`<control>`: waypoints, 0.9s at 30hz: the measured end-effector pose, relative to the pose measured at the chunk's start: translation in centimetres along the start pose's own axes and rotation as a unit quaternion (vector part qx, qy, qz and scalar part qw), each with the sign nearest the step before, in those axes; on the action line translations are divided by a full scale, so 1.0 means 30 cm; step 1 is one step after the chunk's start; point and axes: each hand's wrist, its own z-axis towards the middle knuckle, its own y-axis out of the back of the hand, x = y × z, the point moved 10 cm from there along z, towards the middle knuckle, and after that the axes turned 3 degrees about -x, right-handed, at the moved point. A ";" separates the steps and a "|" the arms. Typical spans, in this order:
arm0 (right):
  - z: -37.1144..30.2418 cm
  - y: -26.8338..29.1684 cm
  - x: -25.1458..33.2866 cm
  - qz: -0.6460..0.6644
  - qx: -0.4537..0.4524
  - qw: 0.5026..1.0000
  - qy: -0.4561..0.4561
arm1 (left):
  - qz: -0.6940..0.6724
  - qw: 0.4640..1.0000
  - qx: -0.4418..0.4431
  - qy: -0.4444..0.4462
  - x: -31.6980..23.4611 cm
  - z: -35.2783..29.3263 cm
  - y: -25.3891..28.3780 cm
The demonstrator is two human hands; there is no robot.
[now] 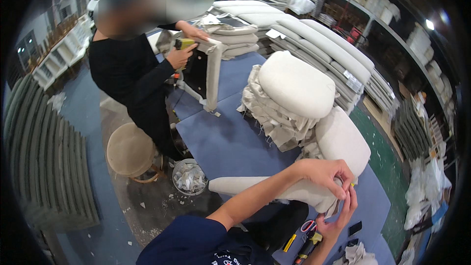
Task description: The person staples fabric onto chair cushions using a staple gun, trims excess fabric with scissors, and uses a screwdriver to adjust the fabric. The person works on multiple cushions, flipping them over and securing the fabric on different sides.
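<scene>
A beige fabric-covered padded panel [245, 183] lies along the near edge of the table, close to my body. My left hand [326, 172] is closed over its right end, thumb and fingers pinching the fabric edge. My right hand [339, 215] grips the same corner from below, its fingers raised to meet the left fingertips. A tiny yellow bit shows at the fingertips, too small to name. Beside my right forearm are red-handled scissors [308, 226], a yellow cutter knife [290, 243] and a black and yellow tool [309, 248], partly covered by the arm.
White rounded cushions [297, 84] sit on stacked beige fabric [274, 113]. Across the table [225, 137], a co-worker holds a yellow-green staple gun [184, 44] against an upholstered frame [212, 76]. A scrap bucket [190, 177] and round stool [130, 149] stand left; fabric scraps [357, 255] lie near right.
</scene>
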 end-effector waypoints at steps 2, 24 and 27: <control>0.027 -0.005 0.007 -0.031 -0.018 0.999 -0.008 | 0.016 1.000 -0.002 0.015 0.001 0.014 0.020; 0.189 -0.028 -0.370 -0.151 -0.195 0.969 0.006 | 0.007 0.999 -0.031 0.027 0.249 0.397 0.303; 0.216 -0.054 -0.445 -0.162 -0.193 0.967 0.028 | 0.022 0.998 -0.040 0.041 0.279 0.451 0.360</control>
